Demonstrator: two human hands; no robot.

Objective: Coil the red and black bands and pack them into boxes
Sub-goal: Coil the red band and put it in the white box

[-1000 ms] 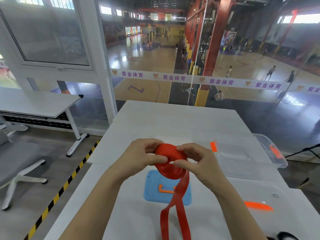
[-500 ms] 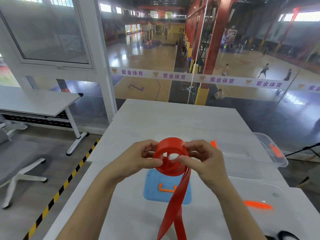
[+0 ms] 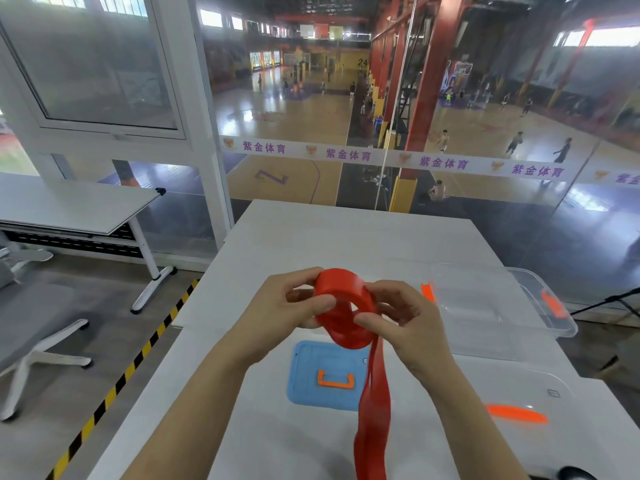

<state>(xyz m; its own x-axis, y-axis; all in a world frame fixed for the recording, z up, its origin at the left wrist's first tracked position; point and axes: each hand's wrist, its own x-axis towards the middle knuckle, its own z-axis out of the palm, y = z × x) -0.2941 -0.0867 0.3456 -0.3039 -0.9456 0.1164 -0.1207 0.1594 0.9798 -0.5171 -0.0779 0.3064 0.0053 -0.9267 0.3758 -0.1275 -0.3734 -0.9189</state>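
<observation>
Since half a second ago, the coil (image 3: 341, 299) has tipped, so its broad outer wrap faces up rather than its hole, and the loose tail (image 3: 375, 410) has swung a little toward 5 o'clock. Both hands have stayed at about the same spot above the table (image 3: 346, 237).

The left hand (image 3: 287, 306) pinches the coil's 9 o'clock side between thumb and curled fingers. The right hand (image 3: 405, 317) grips the 3 o'clock side, thumb laid on the near face and fingers curled behind.

The red band sits in the air between the hands, right above a blue lid (image 3: 311, 375) at 6 o'clock. Its tail drops past the lid's right edge and out of the picture toward the person.

As for progress, the red band looks partly wound: several wraps are on, yet a long doubled length hangs free. The clear box (image 3: 485, 306) at 3 o'clock appears to hold no band. A clear lid (image 3: 540, 386) lies at 4 o'clock. A dark shape (image 3: 575, 474) at 5 o'clock, cut by the frame edge, may be the black band; it cannot be told. Finishing this coil, packing it and doing the black band all seem left.
</observation>
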